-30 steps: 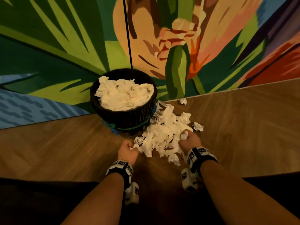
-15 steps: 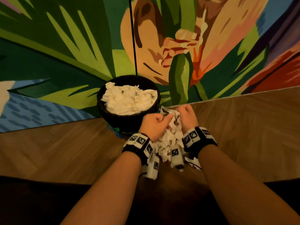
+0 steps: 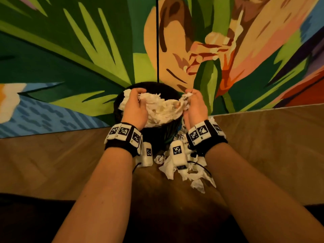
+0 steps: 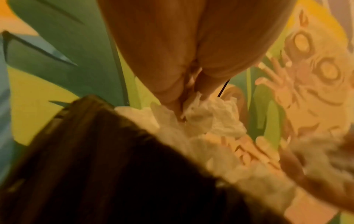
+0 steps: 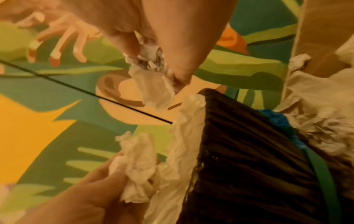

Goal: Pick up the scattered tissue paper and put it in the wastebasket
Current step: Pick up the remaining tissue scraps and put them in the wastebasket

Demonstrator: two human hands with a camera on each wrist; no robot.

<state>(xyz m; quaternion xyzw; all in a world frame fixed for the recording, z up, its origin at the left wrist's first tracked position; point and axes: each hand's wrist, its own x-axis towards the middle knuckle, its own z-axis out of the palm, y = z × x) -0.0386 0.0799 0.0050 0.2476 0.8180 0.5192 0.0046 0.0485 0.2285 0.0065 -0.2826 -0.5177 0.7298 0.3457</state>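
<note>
The crumpled white tissue paper [image 3: 158,109] looks soft and matt; the dark woven wastebasket [image 5: 249,151] rough; the brown wooden floor [image 3: 263,141] smooth.

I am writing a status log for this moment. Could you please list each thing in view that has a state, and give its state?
Wastebasket: upright, heaped with tissue to the rim.
Left hand: above the basket, pinching a tissue wad.
Right hand: above the basket, pinching crumpled tissue.
Floor tissue: still scattered beside the basket, not yet collected.
</note>
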